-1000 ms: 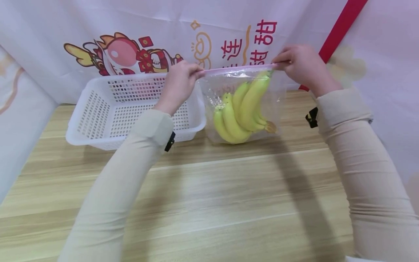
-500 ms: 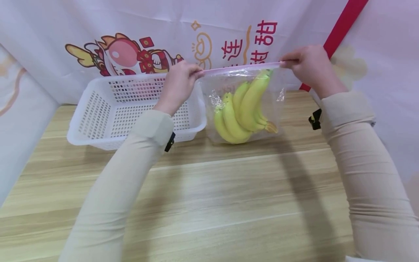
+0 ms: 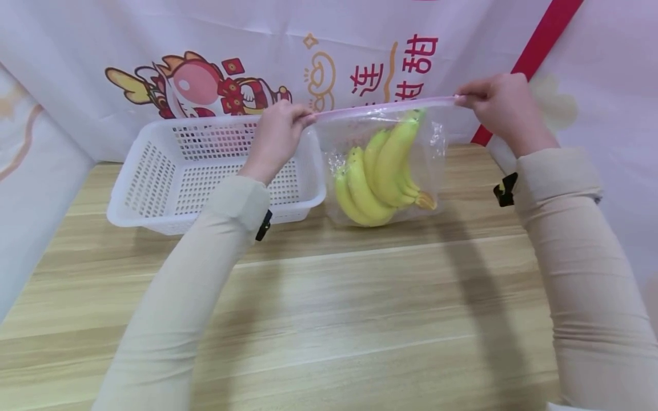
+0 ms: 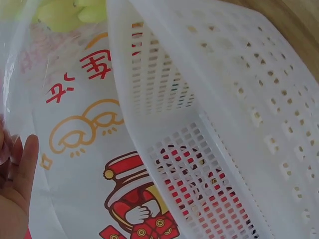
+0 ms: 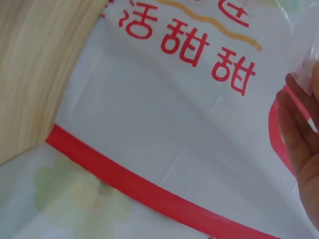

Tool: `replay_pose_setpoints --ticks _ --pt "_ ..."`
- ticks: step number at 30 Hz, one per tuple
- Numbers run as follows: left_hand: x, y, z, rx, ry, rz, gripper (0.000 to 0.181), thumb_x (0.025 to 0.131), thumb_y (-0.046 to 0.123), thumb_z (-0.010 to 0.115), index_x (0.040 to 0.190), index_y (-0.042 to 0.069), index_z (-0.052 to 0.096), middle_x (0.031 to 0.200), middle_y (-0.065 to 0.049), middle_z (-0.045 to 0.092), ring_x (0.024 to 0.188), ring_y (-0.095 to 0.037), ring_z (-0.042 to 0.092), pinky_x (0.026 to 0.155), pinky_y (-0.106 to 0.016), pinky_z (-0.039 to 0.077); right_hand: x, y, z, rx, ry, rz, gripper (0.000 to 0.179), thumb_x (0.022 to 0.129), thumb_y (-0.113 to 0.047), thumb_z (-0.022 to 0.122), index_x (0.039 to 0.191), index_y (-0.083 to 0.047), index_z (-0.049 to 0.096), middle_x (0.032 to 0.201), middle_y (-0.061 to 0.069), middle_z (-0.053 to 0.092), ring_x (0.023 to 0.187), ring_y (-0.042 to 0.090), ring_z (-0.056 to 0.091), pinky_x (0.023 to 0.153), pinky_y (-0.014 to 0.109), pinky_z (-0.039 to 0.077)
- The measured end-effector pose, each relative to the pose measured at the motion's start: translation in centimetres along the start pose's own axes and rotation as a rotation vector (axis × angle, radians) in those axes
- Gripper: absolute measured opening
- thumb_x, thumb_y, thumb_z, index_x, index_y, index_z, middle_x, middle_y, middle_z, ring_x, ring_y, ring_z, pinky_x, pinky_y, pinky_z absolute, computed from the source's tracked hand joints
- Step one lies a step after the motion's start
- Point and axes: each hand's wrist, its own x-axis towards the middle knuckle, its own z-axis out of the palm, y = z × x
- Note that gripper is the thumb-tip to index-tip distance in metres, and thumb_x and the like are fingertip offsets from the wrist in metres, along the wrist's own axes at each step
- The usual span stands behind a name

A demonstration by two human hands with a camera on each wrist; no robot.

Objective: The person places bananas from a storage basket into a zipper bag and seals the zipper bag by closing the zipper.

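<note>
A clear zip bag (image 3: pixel 432 165) with a pink top strip stands on the table, a bunch of yellow bananas (image 3: pixel 393 165) inside it. The left hand (image 3: pixel 277 134) pinches the strip's left end, above the right rim of a white basket. At the strip's right end, the right hand (image 3: pixel 506 108) pinches it between thumb and fingers. Between the hands the strip is stretched straight, slanting up to the right. In the left wrist view, part of the left hand (image 4: pixel 17 189) shows at the edge; the right wrist view catches the right hand (image 5: pixel 301 134) at its right edge.
The white perforated basket (image 3: pixel 218 165) stands left of the bag, under the left forearm. A wooden table (image 3: pixel 360 319) stretches toward the person. Behind it hangs a white printed cloth (image 3: pixel 247 28) with a red band (image 3: pixel 537 51) on the right.
The right hand has moved to the right along the strip, out to its end. The left hand keeps its pinch on the left end. Bananas and basket stay in place.
</note>
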Motion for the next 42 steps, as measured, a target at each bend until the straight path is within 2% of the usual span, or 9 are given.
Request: replay_pose_setpoints --ticks 6,10,13,16,18,24,29,36,42 --pt "-0.2 -0.1 -0.1 0.026 -0.021 -0.014 0.035 0.097 0.033 0.050 0.121 0.011 0.065 0.116 -0.010 0.065 0.105 -0.021 0.058 0.094 -0.032 0.050 -0.2 0.2 0.6 0.011 0.032 0.005 0.038 0.097 -0.030 0.053 0.128 -0.011 0.061 0.120 0.018 0.066 0.081 0.024 0.049 0.053 0.017 0.037" --pt "-0.3 0.1 0.2 0.011 -0.033 -0.079 0.036 0.099 0.038 0.048 0.122 0.014 0.063 0.124 -0.006 0.066 0.113 -0.020 0.061 0.099 -0.032 0.049 -0.3 0.4 1.4 0.056 0.075 0.031 0.040 0.096 -0.035 0.052 0.129 -0.014 0.061 0.120 0.014 0.067 0.091 0.023 0.060 0.072 0.017 0.052" --pt "-0.5 0.2 0.8 -0.109 -0.017 -0.160 0.033 0.097 0.037 0.051 0.115 0.012 0.063 0.114 -0.006 0.070 0.098 -0.017 0.067 0.086 -0.027 0.056 -0.4 0.6 2.1 0.108 0.097 0.066 0.042 0.095 -0.037 0.051 0.130 -0.015 0.060 0.123 0.010 0.067 0.090 0.015 0.065 0.082 0.021 0.056" --pt "-0.7 0.3 1.5 -0.254 -0.004 -0.246 0.033 0.097 0.037 0.052 0.114 0.010 0.060 0.101 -0.008 0.068 0.077 -0.013 0.064 0.069 -0.021 0.056 -0.4 0.8 2.8 0.156 0.088 0.109 0.046 0.096 -0.043 0.048 0.133 -0.018 0.057 0.131 0.007 0.062 0.093 0.014 0.066 0.079 0.019 0.056" --pt "-0.9 0.3 1.9 -0.354 -0.006 -0.303 0.037 0.097 0.037 0.052 0.119 0.008 0.054 0.101 -0.009 0.065 0.074 -0.011 0.062 0.068 -0.019 0.056 -0.5 0.9 3.2 0.179 0.064 0.127 0.050 0.096 -0.047 0.045 0.137 -0.021 0.052 0.136 0.006 0.058 0.101 0.019 0.066 0.079 0.021 0.056" --pt "-1.4 0.7 3.1 -0.637 -0.041 -0.437 0.048 0.098 0.043 0.045 0.129 0.008 0.036 0.113 -0.011 0.057 0.088 -0.016 0.061 0.079 -0.023 0.058 -0.9 1.3 4.5 0.255 -0.010 0.133 0.057 0.096 -0.053 0.039 0.146 -0.026 0.038 0.148 0.006 0.045 0.118 0.032 0.059 0.098 0.049 0.051" --pt "-1.9 1.3 4.6 -0.611 -0.121 -0.403 0.049 0.099 0.050 0.039 0.127 0.009 0.040 0.121 -0.010 0.055 0.100 -0.019 0.059 0.089 -0.030 0.054 -1.3 2.0 6.0 0.326 -0.093 0.151 0.065 0.094 -0.058 0.040 0.152 -0.034 0.021 0.156 0.012 0.030 0.132 0.042 0.044 0.102 0.061 0.043" --pt "-2.5 2.2 6.7 -0.524 -0.241 -0.318 0.071 0.094 0.062 0.037 0.145 0.012 0.032 0.148 -0.012 0.045 0.135 -0.026 0.045 0.112 -0.041 0.039 -2.0 2.9 7.7 0.506 -0.151 0.232 0.066 0.093 -0.058 0.042 0.150 -0.044 0.012 0.156 0.012 0.030 0.132 0.034 0.046 0.106 0.050 0.044" --pt "-2.9 2.8 8.5 -0.469 -0.342 -0.281 0.076 0.096 0.047 0.049 0.154 0.017 0.012 0.153 -0.015 0.035 0.137 -0.031 0.041 0.114 -0.045 0.036 -2.5 3.1 8.8 0.548 -0.157 0.209 0.071 0.092 -0.059 0.044 0.152 -0.041 0.009 0.156 0.012 0.030 0.131 0.036 0.045 0.106 0.054 0.042"
